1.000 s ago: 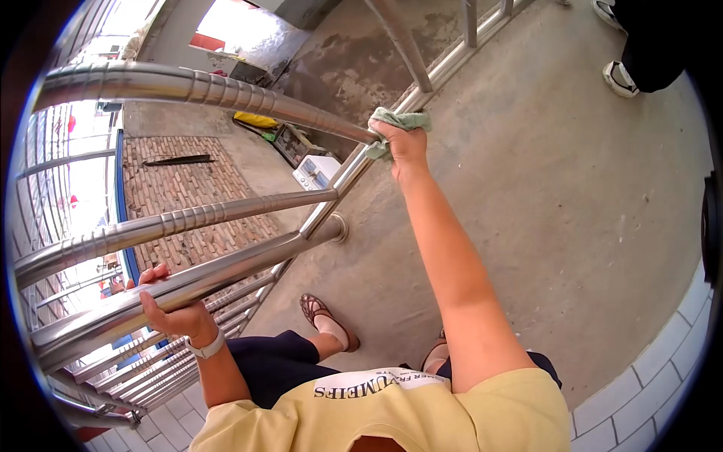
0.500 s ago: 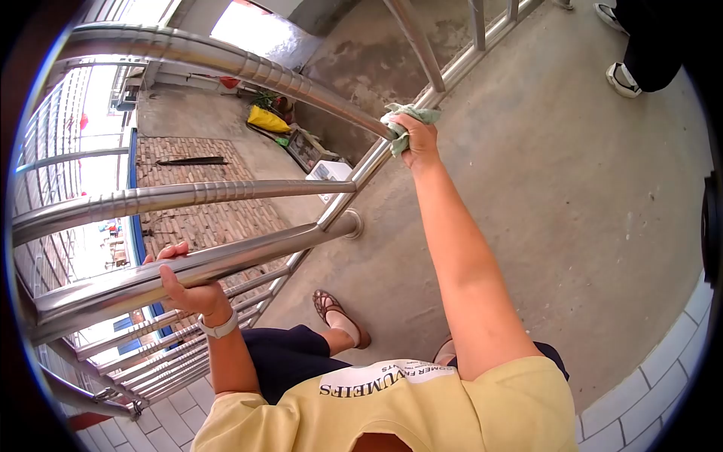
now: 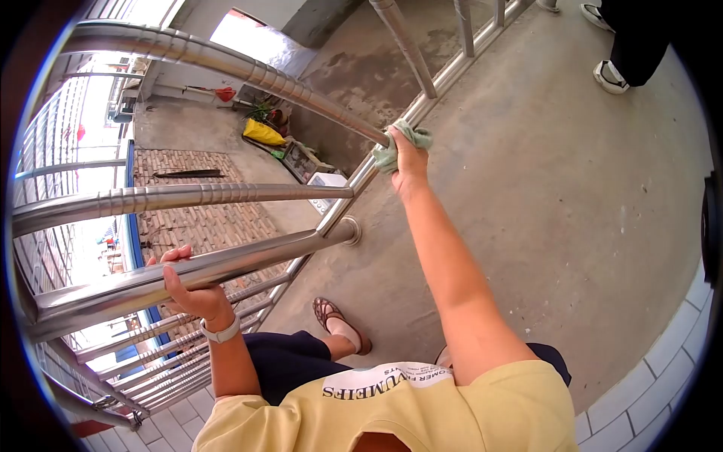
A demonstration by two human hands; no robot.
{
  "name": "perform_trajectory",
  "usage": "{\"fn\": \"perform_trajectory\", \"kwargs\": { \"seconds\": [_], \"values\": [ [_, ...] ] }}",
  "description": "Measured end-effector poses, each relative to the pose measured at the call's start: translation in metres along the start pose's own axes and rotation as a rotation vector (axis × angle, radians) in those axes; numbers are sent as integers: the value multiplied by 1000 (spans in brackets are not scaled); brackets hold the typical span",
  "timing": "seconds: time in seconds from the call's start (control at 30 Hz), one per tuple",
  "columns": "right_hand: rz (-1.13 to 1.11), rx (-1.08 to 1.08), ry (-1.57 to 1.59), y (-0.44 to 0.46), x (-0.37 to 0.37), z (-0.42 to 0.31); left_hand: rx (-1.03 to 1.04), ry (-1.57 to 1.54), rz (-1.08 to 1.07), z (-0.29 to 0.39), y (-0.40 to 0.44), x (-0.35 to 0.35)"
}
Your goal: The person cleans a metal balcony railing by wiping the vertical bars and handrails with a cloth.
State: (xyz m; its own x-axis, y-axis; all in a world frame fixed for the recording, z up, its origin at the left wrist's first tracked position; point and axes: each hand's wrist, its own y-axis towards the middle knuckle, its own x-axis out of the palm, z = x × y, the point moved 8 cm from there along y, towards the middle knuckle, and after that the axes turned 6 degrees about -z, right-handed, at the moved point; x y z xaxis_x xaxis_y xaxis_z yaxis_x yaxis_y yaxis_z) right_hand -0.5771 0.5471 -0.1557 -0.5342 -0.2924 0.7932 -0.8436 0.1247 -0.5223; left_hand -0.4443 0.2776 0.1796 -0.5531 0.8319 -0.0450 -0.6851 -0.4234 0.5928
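Note:
A pale green cloth is gripped in my right hand, pressed against the foot of a metal baluster where it joins the bottom rail. My left hand, with a light band on the wrist, is wrapped around a thick steel post. Its thumb lies on the near side and its fingertips show beyond the tube. Between my two hands runs another steel baluster with ringed bands.
Another person's dark trouser leg and shoe stand at the upper right on the concrete floor. Beyond the railing, below, are a yellow bag, a white appliance and a brick surface. White tiles line the lower right.
My right hand has shifted slightly left and down with the cloth, staying at the baluster's foot. My left hand keeps its hold on the post. The view has shifted slightly.

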Motion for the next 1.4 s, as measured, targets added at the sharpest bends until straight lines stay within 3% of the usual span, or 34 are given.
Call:
{"fn": "perform_trajectory", "kwargs": {
  "seconds": [0.03, 0.1, 0.5, 0.57, 0.7, 0.77, 0.9, 1.4],
  "values": [
    [2, 1, 0, 2, 3, -5, -5, 1, 0, -1, 0, 0],
    [32, -38, -304, 12, 8, -21, -13, 10, 2, -1, 0, -2],
    [94, -145, -286, 68, 14, -71, 31, 76, -28, -3, 1, -3],
    [163, -242, -526, 66, 13, -84, 65, 119, -52, -2, 3, -5],
    [-12, -141, -273, 80, 3, -64, 54, 89, -28, -2, 0, -5],
    [-266, 49, -132, 83, 12, -48, 79, 88, -23, -3, 2, -6],
    [-305, 97, -14, 87, 10, -40, 87, 48, -24, -4, 5, -6],
    [-22, 12, -35, 21, -1, 5, 86, 6, 6, 0, 0, 1]
  ]
}}
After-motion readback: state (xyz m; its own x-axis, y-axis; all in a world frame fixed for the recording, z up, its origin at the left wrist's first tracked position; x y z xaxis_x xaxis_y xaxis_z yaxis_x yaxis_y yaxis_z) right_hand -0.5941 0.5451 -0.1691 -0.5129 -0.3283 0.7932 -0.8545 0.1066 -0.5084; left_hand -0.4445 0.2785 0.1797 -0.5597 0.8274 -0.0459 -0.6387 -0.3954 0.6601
